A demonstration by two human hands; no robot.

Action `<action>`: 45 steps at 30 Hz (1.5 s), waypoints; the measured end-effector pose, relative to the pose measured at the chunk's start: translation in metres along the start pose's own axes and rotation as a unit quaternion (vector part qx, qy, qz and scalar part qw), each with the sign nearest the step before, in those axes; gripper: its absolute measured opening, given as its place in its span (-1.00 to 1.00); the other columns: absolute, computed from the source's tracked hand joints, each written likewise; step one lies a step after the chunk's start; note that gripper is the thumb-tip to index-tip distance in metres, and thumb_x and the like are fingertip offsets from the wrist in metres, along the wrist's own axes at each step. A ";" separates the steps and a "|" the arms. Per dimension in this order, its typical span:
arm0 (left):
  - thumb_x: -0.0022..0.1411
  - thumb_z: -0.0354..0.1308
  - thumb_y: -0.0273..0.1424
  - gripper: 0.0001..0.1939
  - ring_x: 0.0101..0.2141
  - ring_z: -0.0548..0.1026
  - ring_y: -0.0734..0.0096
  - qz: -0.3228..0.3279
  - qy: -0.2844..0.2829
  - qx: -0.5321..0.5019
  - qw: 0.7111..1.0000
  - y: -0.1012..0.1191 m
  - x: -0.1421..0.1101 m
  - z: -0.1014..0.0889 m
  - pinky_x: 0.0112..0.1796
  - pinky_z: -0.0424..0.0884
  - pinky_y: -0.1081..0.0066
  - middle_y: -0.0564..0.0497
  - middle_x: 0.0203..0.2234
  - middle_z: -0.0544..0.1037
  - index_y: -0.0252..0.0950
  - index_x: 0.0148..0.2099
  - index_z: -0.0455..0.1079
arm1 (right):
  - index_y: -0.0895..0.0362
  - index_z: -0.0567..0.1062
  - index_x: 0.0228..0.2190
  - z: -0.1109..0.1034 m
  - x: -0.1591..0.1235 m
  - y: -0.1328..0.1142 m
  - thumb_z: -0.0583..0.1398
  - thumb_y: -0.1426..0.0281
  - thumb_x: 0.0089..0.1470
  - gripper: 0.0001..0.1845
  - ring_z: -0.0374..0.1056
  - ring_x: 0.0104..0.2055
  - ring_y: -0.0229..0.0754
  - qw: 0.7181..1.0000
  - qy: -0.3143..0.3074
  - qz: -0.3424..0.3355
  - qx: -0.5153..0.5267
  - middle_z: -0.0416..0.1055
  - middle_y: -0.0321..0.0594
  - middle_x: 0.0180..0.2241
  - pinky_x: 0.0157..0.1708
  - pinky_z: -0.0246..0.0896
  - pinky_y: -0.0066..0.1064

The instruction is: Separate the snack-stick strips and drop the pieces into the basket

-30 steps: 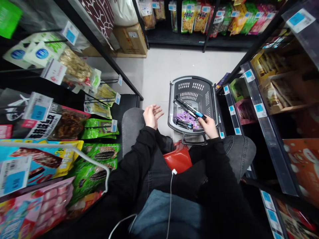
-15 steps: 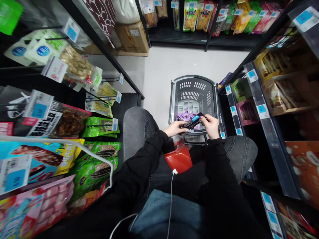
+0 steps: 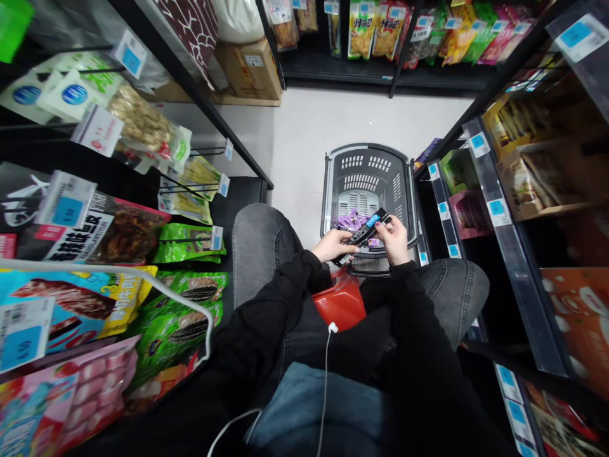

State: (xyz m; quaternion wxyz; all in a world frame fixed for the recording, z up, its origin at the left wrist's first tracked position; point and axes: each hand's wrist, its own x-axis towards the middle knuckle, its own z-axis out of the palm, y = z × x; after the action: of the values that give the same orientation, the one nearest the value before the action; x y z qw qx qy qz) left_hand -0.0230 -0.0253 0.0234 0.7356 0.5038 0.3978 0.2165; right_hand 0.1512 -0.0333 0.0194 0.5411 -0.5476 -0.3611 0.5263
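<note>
Slim black packets (image 3: 363, 234) with a light blue patch lie slanted between my two hands, above the near end of a grey shopping basket (image 3: 413, 190). My left hand (image 3: 333, 245) grips their lower left end, thumb on top. At the upper right end, my right hand (image 3: 394, 238) pinches them between thumb and fingers. How many packets there are, I cannot tell. Small purple packets (image 3: 349, 219) lie in the basket below, partly covered by the black ones. A red glossy object (image 3: 340, 303) sits between my legs.
Hanging snack bags (image 3: 137, 120) and green seed bags (image 3: 190, 314) line the left shelf. On the right, a shelf with price tags (image 3: 498, 211) stands close to my knee. A cardboard box (image 3: 252, 73) rests at the back left. A white cable (image 3: 326, 381) hangs down my front.
The black packets have turned to a steeper slant, and more of their length shows. My right hand has shifted slightly left and tilted. My left hand has stayed nearly in place.
</note>
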 end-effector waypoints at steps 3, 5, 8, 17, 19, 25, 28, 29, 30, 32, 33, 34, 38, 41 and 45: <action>-0.17 0.28 -0.37 -0.79 -0.62 0.46 0.44 0.006 -0.022 0.011 1.000 0.002 0.000 0.001 -0.57 0.39 0.49 0.06 -0.63 0.48 -0.37 -0.44 0.39 | 0.12 0.29 -0.45 -0.002 0.002 0.003 0.16 0.11 -0.13 -0.66 0.23 -0.57 -0.36 0.999 0.036 -0.001 0.003 0.25 -0.38 -0.58 -0.55 0.27 -0.49; -0.21 0.31 -0.41 -0.75 -0.58 0.48 0.44 0.014 -0.042 0.021 0.999 0.003 0.000 0.000 -0.53 0.41 0.49 0.05 -0.57 0.52 -0.37 -0.39 0.41 | 0.13 0.29 -0.47 -0.005 0.004 0.004 0.16 0.11 -0.14 -0.66 0.20 -0.60 -0.38 0.998 0.061 -0.002 0.008 0.23 -0.40 -0.59 -0.59 0.25 -0.50; -0.25 0.32 -0.45 -0.71 -0.47 0.51 0.40 0.013 -0.068 0.019 0.997 0.004 0.001 -0.005 -0.43 0.45 0.47 0.04 -0.51 0.54 -0.36 -0.35 0.44 | 0.13 0.28 -0.48 -0.013 0.009 0.002 0.18 0.12 -0.17 -0.65 0.21 -0.60 -0.38 0.993 0.118 0.001 0.021 0.23 -0.41 -0.60 -0.58 0.27 -0.49; -0.11 0.28 -0.44 -0.78 -0.45 0.52 0.37 0.023 0.190 -0.203 0.960 -0.001 0.010 -0.018 -0.33 0.50 0.38 -0.07 -0.49 0.53 -0.45 -0.36 0.41 | 0.13 0.32 -0.46 -0.047 0.019 -0.004 0.26 0.25 -0.25 -0.70 0.34 -0.57 -0.31 0.994 0.104 0.007 0.012 0.32 -0.39 -0.59 -0.47 0.37 -0.37; -0.03 0.23 -0.43 -0.82 -0.44 0.52 0.41 0.029 0.210 -0.221 0.952 0.000 0.011 -0.019 -0.32 0.49 0.39 -0.08 -0.48 0.52 -0.45 -0.35 0.40 | 0.14 0.33 -0.41 -0.049 0.021 -0.001 0.27 0.29 -0.27 -0.68 0.34 -0.59 -0.29 0.995 0.099 0.008 0.008 0.33 -0.40 -0.60 -0.48 0.38 -0.35; 0.11 0.09 -0.35 -0.80 -0.53 0.47 0.54 0.015 0.313 -0.181 0.932 0.005 0.008 -0.031 -0.46 0.46 0.46 -0.13 -0.39 0.52 -0.42 -0.29 0.36 | 0.16 0.31 -0.42 -0.061 0.027 0.013 0.18 0.39 -0.18 -0.81 0.34 -0.63 -0.26 0.973 0.181 0.024 -0.141 0.36 -0.36 -0.62 -0.52 0.34 -0.36; 0.11 0.08 -0.35 -0.80 -0.56 0.44 0.58 0.004 0.306 -0.156 0.939 0.007 0.007 -0.032 -0.52 0.43 0.51 -0.13 -0.38 0.52 -0.41 -0.29 0.37 | 0.16 0.33 -0.43 -0.059 0.029 0.024 0.12 0.45 -0.13 -0.89 0.38 -0.59 -0.24 0.934 0.190 0.033 -0.299 0.39 -0.32 -0.60 -0.43 0.32 -0.37; 0.10 0.08 -0.35 -0.80 -0.57 0.43 0.58 0.002 0.298 -0.150 0.943 0.008 0.007 -0.031 -0.53 0.42 0.52 -0.13 -0.39 0.53 -0.41 -0.30 0.37 | 0.16 0.33 -0.42 -0.057 0.030 0.028 0.11 0.46 -0.12 -0.90 0.39 -0.56 -0.23 0.923 0.182 0.036 -0.337 0.41 -0.29 -0.58 -0.39 0.31 -0.38; 0.09 0.09 -0.35 -0.80 -0.57 0.43 0.58 0.001 0.289 -0.144 0.946 0.007 0.007 -0.030 -0.54 0.42 0.53 -0.12 -0.40 0.53 -0.40 -0.30 0.38 | 0.16 0.34 -0.41 -0.053 0.031 0.032 0.09 0.46 -0.10 -0.90 0.41 -0.53 -0.23 0.914 0.174 0.042 -0.364 0.42 -0.26 -0.56 -0.34 0.30 -0.38; 0.06 0.11 -0.35 -0.80 -0.58 0.42 0.59 -0.003 0.275 -0.131 0.952 0.006 0.007 -0.027 -0.56 0.40 0.56 -0.11 -0.41 0.53 -0.40 -0.31 0.39 | 0.18 0.36 -0.38 -0.045 0.033 0.040 0.08 0.46 -0.07 -0.87 0.43 -0.44 -0.21 0.898 0.155 0.078 -0.404 0.46 -0.17 -0.48 -0.27 0.27 -0.38; 0.05 0.12 -0.35 -0.80 -0.59 0.42 0.59 -0.006 0.272 -0.124 0.954 0.005 0.008 -0.026 -0.57 0.38 0.57 -0.10 -0.42 0.53 -0.40 -0.31 0.39 | 0.19 0.37 -0.36 -0.042 0.035 0.045 0.10 0.45 -0.07 -0.85 0.43 -0.38 -0.18 0.890 0.146 0.104 -0.419 0.47 -0.11 -0.44 -0.25 0.26 -0.37; 0.03 0.13 -0.35 -0.79 -0.60 0.41 0.60 -0.008 0.271 -0.118 0.955 0.004 0.008 -0.025 -0.58 0.37 0.57 -0.10 -0.43 0.53 -0.40 -0.32 0.39 | 0.22 0.38 -0.35 -0.039 0.036 0.049 0.13 0.44 -0.09 -0.82 0.42 -0.33 -0.13 0.882 0.137 0.129 -0.432 0.47 -0.04 -0.39 -0.23 0.25 -0.34; -0.01 0.15 -0.32 -0.74 -0.59 0.40 0.60 -0.016 0.272 -0.099 0.957 0.005 0.010 -0.026 -0.58 0.36 0.57 -0.09 -0.42 0.52 -0.42 -0.30 0.38 | 0.29 0.39 -0.30 -0.036 0.037 0.054 0.23 0.44 -0.19 -0.67 0.38 -0.21 -0.05 0.873 0.112 0.154 -0.448 0.44 0.10 -0.28 -0.18 0.21 -0.32; -0.05 0.18 -0.27 -0.66 -0.58 0.39 0.59 -0.030 0.266 -0.086 0.960 0.011 0.006 -0.026 -0.55 0.35 0.56 -0.10 -0.40 0.53 -0.43 -0.28 0.38 | 0.22 0.43 -0.35 -0.043 0.034 0.029 0.18 0.45 -0.13 -0.80 0.38 -0.23 -0.16 0.878 0.121 0.116 -0.449 0.46 -0.07 -0.30 -0.18 0.20 -0.40; -0.20 0.24 -0.16 -0.51 -0.53 0.41 0.50 -0.047 0.241 -0.046 0.968 0.009 0.006 -0.035 -0.50 0.36 0.50 -0.07 -0.39 0.54 -0.41 -0.26 0.38 | 0.17 0.45 -0.33 -0.068 0.021 -0.051 0.09 0.38 -0.02 -0.79 0.37 -0.27 -0.25 0.911 0.156 -0.060 -0.377 0.47 -0.19 -0.32 -0.22 0.21 -0.46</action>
State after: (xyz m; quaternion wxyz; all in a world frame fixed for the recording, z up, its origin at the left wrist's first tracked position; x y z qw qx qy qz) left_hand -0.0468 0.0025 0.0232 0.6495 0.3831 0.5766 0.3146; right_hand 0.2298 -0.0195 0.0554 0.3741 -0.7636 -0.4758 0.2251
